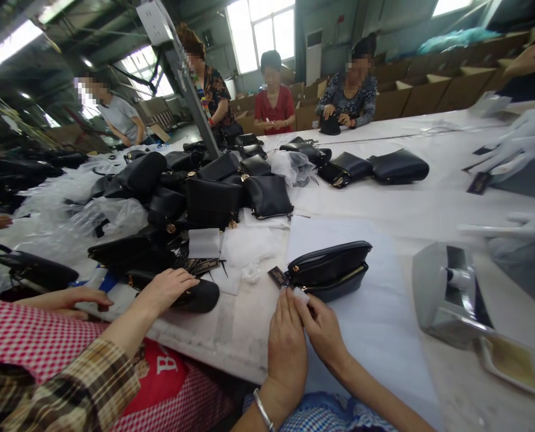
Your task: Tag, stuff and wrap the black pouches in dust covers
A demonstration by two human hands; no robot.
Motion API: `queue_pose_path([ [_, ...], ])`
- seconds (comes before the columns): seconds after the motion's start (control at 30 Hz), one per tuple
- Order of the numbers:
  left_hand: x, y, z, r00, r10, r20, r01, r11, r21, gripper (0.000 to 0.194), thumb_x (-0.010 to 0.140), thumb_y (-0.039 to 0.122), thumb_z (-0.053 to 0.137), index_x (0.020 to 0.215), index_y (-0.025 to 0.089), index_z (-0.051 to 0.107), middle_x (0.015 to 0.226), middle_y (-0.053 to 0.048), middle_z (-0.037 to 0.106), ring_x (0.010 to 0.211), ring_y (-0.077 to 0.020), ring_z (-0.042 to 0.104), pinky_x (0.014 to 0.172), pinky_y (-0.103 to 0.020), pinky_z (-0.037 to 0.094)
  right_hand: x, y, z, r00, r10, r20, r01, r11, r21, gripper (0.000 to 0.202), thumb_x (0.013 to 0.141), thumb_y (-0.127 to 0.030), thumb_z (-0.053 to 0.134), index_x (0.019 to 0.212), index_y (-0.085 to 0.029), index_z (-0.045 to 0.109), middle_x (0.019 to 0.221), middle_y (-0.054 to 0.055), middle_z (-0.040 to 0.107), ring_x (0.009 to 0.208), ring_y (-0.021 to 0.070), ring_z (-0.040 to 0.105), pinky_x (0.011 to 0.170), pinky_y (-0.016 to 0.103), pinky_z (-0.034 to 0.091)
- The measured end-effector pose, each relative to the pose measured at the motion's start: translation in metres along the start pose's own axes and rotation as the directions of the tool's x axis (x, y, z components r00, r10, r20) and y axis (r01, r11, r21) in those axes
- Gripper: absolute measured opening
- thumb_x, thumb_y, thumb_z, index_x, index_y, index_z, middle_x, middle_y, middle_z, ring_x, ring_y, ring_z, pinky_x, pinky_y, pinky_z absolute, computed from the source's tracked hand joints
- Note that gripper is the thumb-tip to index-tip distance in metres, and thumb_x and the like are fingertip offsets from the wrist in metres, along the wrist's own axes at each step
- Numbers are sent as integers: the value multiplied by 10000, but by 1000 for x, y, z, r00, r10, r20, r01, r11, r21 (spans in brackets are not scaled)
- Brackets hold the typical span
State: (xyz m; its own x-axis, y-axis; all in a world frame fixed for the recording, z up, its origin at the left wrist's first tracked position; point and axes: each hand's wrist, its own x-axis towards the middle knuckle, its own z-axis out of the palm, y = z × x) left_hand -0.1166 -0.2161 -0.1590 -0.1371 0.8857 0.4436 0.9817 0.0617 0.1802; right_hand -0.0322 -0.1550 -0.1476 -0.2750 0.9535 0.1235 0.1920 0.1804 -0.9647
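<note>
A black pouch (328, 270) lies on a white paper sheet (379, 360), its zipped top partly open, with a dark tag (277, 277) at its left end. My left hand (286, 345), a bracelet at its wrist, is held upright with its fingers together at the pouch's near left corner; what it grips there is hidden. Beside it, my right hand (324, 327) pinches a small white piece (300, 295) between thumb and finger, close against the left fingertips.
Black bags (270, 195) and clear plastic wrap (114, 216) are heaped at left. A neighbour's hand (171, 288) rests on a black pouch. At right stand a grey tape dispenser (442, 300) and a small tray (514, 360). Several people work across the table.
</note>
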Motion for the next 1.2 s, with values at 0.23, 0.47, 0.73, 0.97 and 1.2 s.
queue_pose_path([
  [0.23,22,-26,-38,863,-152,481,499,406,-766,540,897,215,524,1430,157,461,1446,-124,518,1342,-242,473,1124,-380,380,3,1,-12,997,19,78,-15,998,-55,417,965,-474,453,667,-206,570,581,-8,555,594,154,567,621,250,433],
  [0.47,30,-33,-42,648,-59,759,758,-34,-651,457,855,507,612,1034,95,696,798,-76,728,651,-145,610,593,-228,442,6,-2,-20,995,8,99,-3,999,-43,448,961,-456,467,604,-202,558,568,-11,537,569,139,554,603,243,422],
  [0.73,20,-20,-24,724,-239,647,688,175,-704,428,769,551,679,920,151,665,798,-28,674,763,-182,591,683,-237,457,0,-13,-39,974,118,193,-120,993,-5,442,961,-487,446,700,-188,641,534,-25,583,497,116,570,517,212,434],
  [0.97,18,-17,-17,653,-266,709,752,124,-647,512,700,621,704,940,172,642,667,26,589,607,-148,532,537,-215,429,-39,6,-202,788,-270,-554,-202,737,-645,303,883,-410,569,1070,-213,702,1138,117,682,1112,273,591,1023,431,419],
  [1.2,19,-20,-16,651,-268,710,753,115,-647,571,647,620,743,978,165,650,693,5,628,579,-159,566,534,-247,479,-32,58,-253,684,117,-720,-478,817,-321,340,794,-492,624,808,-193,787,1353,139,583,1253,319,524,1091,465,352],
])
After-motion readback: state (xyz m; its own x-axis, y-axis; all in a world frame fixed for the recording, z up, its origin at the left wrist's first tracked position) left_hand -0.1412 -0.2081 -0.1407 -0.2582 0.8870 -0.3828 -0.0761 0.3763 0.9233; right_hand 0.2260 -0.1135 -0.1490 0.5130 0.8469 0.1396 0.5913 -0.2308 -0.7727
